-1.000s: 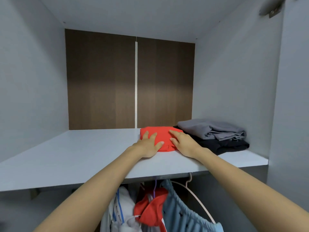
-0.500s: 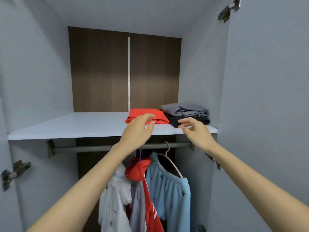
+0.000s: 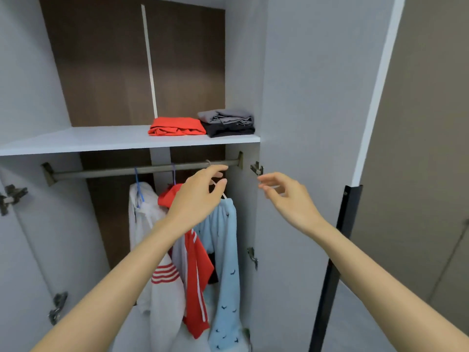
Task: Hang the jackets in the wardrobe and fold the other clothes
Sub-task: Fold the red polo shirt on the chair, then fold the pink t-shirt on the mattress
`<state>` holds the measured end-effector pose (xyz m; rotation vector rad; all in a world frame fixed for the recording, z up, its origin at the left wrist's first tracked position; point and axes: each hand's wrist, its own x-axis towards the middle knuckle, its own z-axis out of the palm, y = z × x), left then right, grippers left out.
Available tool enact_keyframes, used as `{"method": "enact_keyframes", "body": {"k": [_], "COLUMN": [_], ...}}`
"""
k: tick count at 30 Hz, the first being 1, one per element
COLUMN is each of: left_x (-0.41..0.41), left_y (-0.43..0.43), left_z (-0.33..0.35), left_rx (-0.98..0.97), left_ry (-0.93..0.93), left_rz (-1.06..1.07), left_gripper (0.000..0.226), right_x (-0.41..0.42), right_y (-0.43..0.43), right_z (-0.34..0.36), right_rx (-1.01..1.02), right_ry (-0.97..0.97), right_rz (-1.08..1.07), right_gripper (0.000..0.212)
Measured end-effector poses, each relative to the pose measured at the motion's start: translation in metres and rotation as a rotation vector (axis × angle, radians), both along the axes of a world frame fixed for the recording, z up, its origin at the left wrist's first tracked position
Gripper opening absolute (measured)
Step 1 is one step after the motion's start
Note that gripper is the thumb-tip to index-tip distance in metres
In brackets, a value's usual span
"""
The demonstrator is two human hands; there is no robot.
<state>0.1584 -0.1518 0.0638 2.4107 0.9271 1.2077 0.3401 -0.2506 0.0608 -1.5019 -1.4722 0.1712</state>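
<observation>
A folded red garment lies on the wardrobe shelf, beside a stack of a grey fold on a black one. Under the shelf, three jackets hang from the rail: a white one, a red one and a light blue one. My left hand hovers in front of the jackets with relaxed fingers and holds nothing. My right hand floats before the open door's edge, fingers loosely curled, empty.
The open right wardrobe door stands close behind my right hand, with hinges on its inner edge. A dark vertical strip runs down at the right. Hinge plates sit on the left wall.
Both hands have left the folded red garment on the shelf and drawn back and down to rail height. The view has pulled away from the wardrobe.
</observation>
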Motion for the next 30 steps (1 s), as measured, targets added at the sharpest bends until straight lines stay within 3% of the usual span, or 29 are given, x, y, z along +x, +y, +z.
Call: {"method": "enact_keyframes", "body": {"k": [10, 20, 30], "left_x": [0.007, -0.014, -0.029], "left_y": [-0.09, -0.187, -0.36], "left_z": [-0.091, -0.18, -0.237], "left_rx": [-0.147, -0.272, -0.299], "left_ry": [0.028, 0.239, 0.484], "left_rz": [-0.325, -0.757, -1.254], "left_gripper": [0.036, 0.04, 0.042], "right_x": [-0.047, -0.143, -0.263], "right_y": [-0.136, -0.289, -0.478], "right_z": [-0.088, -0.19, -0.26], "right_rx": [-0.026, -0.127, -0.145], "right_ry": [0.124, 0.357, 0.548], "right_rz": [-0.27, -0.809, -1.361], "right_gripper": [0.02, 0.02, 0.022]}}
